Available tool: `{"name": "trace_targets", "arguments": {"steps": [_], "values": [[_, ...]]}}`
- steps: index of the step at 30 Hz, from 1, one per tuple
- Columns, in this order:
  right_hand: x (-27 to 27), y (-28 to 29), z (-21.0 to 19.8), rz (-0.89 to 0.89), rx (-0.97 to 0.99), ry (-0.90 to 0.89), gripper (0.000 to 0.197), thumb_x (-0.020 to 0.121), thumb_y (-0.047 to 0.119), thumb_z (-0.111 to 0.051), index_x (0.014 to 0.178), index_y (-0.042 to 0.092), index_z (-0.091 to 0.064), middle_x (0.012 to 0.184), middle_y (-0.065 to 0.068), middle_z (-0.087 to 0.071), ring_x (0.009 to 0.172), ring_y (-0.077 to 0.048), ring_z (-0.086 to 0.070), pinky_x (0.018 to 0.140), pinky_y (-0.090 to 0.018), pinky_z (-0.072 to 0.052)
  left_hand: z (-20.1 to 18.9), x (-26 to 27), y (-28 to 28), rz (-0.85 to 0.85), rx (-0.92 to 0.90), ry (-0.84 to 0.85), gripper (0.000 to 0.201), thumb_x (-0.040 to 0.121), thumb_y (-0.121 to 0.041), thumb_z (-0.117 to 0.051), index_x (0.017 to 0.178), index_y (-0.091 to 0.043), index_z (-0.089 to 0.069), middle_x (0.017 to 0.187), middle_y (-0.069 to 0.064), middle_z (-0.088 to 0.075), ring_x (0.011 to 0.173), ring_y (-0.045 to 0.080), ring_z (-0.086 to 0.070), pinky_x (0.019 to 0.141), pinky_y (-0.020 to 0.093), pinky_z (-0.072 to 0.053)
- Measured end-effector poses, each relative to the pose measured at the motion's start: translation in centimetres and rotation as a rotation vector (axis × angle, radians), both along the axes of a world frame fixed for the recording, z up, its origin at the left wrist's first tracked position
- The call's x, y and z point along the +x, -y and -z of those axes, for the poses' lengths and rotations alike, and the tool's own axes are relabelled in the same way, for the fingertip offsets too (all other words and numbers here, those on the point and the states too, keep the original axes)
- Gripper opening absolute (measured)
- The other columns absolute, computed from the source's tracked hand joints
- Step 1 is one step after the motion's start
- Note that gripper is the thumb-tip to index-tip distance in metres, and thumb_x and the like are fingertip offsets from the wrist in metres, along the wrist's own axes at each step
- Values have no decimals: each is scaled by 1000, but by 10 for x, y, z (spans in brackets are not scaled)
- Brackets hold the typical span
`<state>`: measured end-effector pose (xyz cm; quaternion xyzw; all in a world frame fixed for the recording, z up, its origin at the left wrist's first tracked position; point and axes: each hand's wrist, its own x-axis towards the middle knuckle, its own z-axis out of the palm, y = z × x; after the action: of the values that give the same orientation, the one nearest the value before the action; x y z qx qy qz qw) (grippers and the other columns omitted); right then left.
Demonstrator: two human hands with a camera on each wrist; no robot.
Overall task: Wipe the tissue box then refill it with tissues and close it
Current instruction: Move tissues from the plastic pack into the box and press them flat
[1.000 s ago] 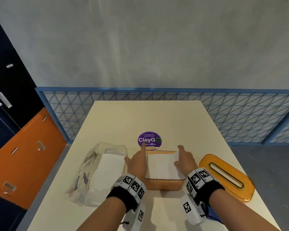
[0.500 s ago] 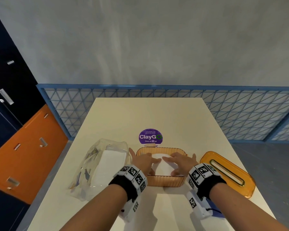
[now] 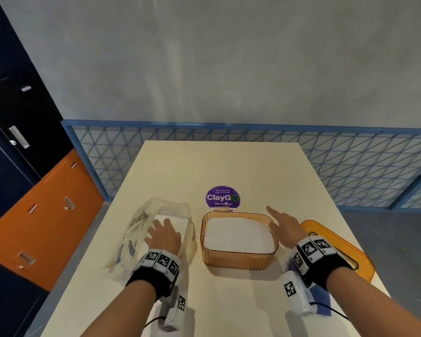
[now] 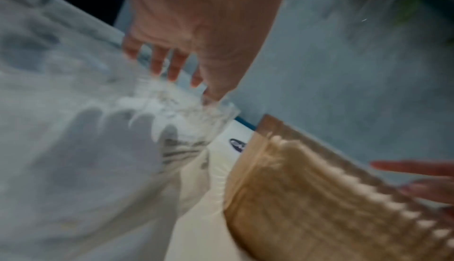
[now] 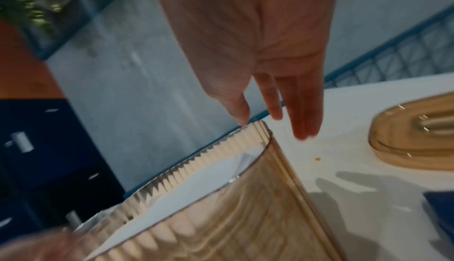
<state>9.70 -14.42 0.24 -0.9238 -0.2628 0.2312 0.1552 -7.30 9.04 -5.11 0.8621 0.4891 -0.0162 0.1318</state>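
The ribbed amber tissue box [image 3: 238, 260] [image 4: 317, 203] [image 5: 221, 226] stands open in the middle of the table with a white stack of tissues [image 3: 237, 235] [image 5: 186, 185] lying flat inside. Its amber lid [image 3: 345, 249] [image 5: 417, 135], with a long slot, lies on the table to the right. My left hand [image 3: 164, 235] [image 4: 172, 71] hovers with straight, spread fingers over the clear plastic tissue pack [image 3: 153, 239] [image 4: 73, 148] at the left. My right hand [image 3: 283, 224] [image 5: 282, 113] is open, fingers straight, just off the box's right wall, holding nothing.
A purple round sticker [image 3: 223, 197] is on the table [image 3: 204, 166] behind the box. A blue cloth [image 3: 322, 302] [image 5: 442, 210] lies near the front right edge under my right wrist. A blue mesh fence [image 3: 350, 166] runs behind the table; orange and dark cabinets [image 3: 41, 215] stand left.
Both hands have left the tissues in the box. The left hand has moved left over the plastic pack, and the right hand has moved right, past the box's rim.
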Motion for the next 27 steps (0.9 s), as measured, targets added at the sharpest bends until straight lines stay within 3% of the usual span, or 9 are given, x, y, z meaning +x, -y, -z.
{"name": "trace_targets", "arguments": {"steps": [3, 5, 7, 10, 13, 15, 19, 23, 27], "values": [[6, 1, 9, 70, 32, -143, 51, 101, 17, -30, 150, 25, -19, 148, -9, -38, 131, -28, -44, 106, -30, -37, 27, -5, -5, -8, -94, -199, 69, 87, -52, -54, 140, -15, -28, 143, 12, -32, 132, 31, -33, 107, 46, -32], [8, 1, 13, 104, 56, -170, 50, 100, 18, -33, 149, 25, -23, 141, -11, -47, 123, -29, -50, 102, -34, -45, 37, -6, -3, -13, -116, -235, 77, 85, -53, -57, 143, -15, -22, 146, 14, -26, 134, 31, -29, 107, 45, -33], [9, 1, 15, 112, 65, -165, 50, 100, 17, -35, 148, 25, -26, 135, -12, -52, 119, -28, -53, 98, -30, -47, 40, -4, -2, -31, -126, -282, 83, 87, -50, -56, 147, -13, -14, 151, 16, -15, 139, 33, -21, 108, 46, -32], [9, 1, 15, 124, 72, -165, 50, 99, 12, -34, 148, 25, -26, 132, -11, -53, 111, -25, -55, 93, -24, -45, 37, 1, 2, -54, -140, -317, 76, 93, -44, -49, 149, -11, -9, 154, 18, -8, 142, 34, -15, 110, 47, -30], [9, 1, 15, 124, 72, -174, 52, 99, 11, -34, 148, 24, -25, 133, -13, -52, 116, -27, -53, 100, -33, -47, 34, 4, 5, -68, -150, -292, 64, 97, -39, -42, 148, -11, -16, 154, 17, -12, 141, 32, -18, 108, 46, -33], [10, 0, 16, 124, 70, -173, 52, 99, 11, -34, 149, 24, -24, 133, -13, -52, 119, -29, -52, 100, -34, -47, 34, 5, 8, -43, -149, -318, 66, 97, -37, -42, 149, -11, -11, 155, 19, -9, 142, 34, -16, 108, 48, -33], [10, 0, 15, 119, 52, -176, 53, 99, 11, -33, 149, 24, -21, 134, -11, -51, 120, -28, -51, 98, -30, -46, 32, 5, 11, 41, -115, -396, 75, 96, -41, -44, 150, -7, -4, 154, 24, -7, 143, 38, -14, 110, 51, -33], [8, 1, 14, 91, 25, -149, 52, 100, 13, -33, 150, 23, -19, 133, -11, -52, 119, -26, -51, 82, -18, -36, 32, 8, 8, 24, -132, -390, 63, 100, -31, -36, 149, -4, -7, 154, 24, -7, 142, 40, -14, 111, 50, -33], [9, 0, 12, 59, 5, -119, 52, 101, 14, -32, 150, 23, -18, 134, -12, -52, 120, -26, -51, 84, -19, -35, 30, 7, 8, 46, -113, -421, 56, 101, -25, -30, 148, -1, -8, 153, 27, -9, 141, 41, -16, 111, 48, -33]]}}
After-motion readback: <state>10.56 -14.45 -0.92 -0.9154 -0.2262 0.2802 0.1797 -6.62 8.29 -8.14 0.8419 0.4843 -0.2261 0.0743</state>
